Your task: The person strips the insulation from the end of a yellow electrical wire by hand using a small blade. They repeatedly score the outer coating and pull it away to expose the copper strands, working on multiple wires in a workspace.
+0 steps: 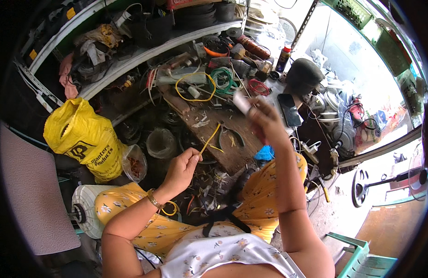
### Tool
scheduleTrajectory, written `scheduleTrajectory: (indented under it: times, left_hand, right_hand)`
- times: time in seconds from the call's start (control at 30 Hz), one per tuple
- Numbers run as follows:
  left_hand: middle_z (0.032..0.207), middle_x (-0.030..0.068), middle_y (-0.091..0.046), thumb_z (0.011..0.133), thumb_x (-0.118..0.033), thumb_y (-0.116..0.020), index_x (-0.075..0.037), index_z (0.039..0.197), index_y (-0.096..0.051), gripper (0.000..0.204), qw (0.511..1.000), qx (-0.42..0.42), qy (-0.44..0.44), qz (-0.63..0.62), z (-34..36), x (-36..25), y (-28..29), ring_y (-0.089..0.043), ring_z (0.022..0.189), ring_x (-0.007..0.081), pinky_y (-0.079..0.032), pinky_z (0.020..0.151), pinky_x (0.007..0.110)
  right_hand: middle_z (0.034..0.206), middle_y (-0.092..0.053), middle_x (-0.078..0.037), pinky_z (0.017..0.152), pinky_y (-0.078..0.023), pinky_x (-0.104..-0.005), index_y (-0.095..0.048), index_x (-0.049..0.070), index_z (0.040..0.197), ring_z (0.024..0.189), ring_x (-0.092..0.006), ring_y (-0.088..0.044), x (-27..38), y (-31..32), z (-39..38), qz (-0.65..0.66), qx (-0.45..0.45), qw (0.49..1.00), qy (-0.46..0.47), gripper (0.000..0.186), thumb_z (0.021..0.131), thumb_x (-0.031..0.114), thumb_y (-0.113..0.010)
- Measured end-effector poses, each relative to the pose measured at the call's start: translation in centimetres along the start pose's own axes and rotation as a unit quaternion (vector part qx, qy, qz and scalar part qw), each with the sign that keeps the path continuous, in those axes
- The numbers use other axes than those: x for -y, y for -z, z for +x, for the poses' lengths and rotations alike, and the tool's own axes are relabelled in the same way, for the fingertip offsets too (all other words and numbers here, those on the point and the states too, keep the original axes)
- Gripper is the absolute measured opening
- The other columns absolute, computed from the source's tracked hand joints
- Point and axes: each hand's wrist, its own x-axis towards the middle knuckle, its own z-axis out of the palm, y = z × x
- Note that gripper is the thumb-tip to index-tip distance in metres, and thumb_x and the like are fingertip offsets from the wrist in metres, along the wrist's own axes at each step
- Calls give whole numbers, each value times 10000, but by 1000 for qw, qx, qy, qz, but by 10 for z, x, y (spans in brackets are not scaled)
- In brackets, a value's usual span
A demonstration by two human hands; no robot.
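My left hand [184, 167], with a gold bracelet at the wrist, is closed in a pinch on a yellow wire [209, 140]. The wire's free end points up over the wooden bench. My right hand [266, 119] is raised over the bench's right side, smeared by motion. Its fingers are closed round a small white piece [241, 102], too blurred to tell its kind. Between my hands, pliers [241, 140] with dark handles lie on the wooden board [202, 116]. Short yellow wire scraps [216, 148] are beside them.
Behind the bench are coiled green wire [223, 79], a spray can [283, 59] and a black phone [289, 110]. A yellow sack [86, 139] and a clear tub [134, 163] stand left. A metal shelf [144, 52] runs along the back.
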Motion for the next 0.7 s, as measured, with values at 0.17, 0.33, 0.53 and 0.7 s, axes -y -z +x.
scheduleTrajectory:
  times: [0.17,0.33,0.53,0.7]
  left_hand:
    - [526,27,-372,946,-150,-481,-40,887,-559,148,1000,-4,-7,-25,2,-7,-2,-329,484,80,-292,460,281]
    - [522,31,-379,943,-143,-482,-41,887,-555,137,999,-11,-30,-5,3,-11,-1,-333,475,89,-293,457,289]
    - [519,98,-445,936,-134,-485,-38,891,-546,122,993,-19,-103,60,0,-31,3,-419,423,174,-313,445,308]
    - [552,22,-386,946,-128,-473,-22,891,-528,131,994,4,-94,63,-3,-42,8,-340,508,82,-306,483,269]
  right_hand:
    - [705,-557,0,477,-342,-180,-532,4,1096,543,-34,-444,-16,-45,-10,-24,168,985,-39,243,901,139,-581]
    - [699,-562,4,497,-355,-188,-545,3,998,570,-35,-458,-22,-57,-10,-19,164,986,9,161,915,139,-571]
    - [718,-582,6,514,-373,-181,-557,12,968,589,-32,-478,-24,-53,-11,10,101,994,31,141,913,141,-574]
    - [733,-592,3,515,-384,-176,-570,23,968,574,-27,-480,-18,-44,-10,-1,95,995,2,138,904,144,-590]
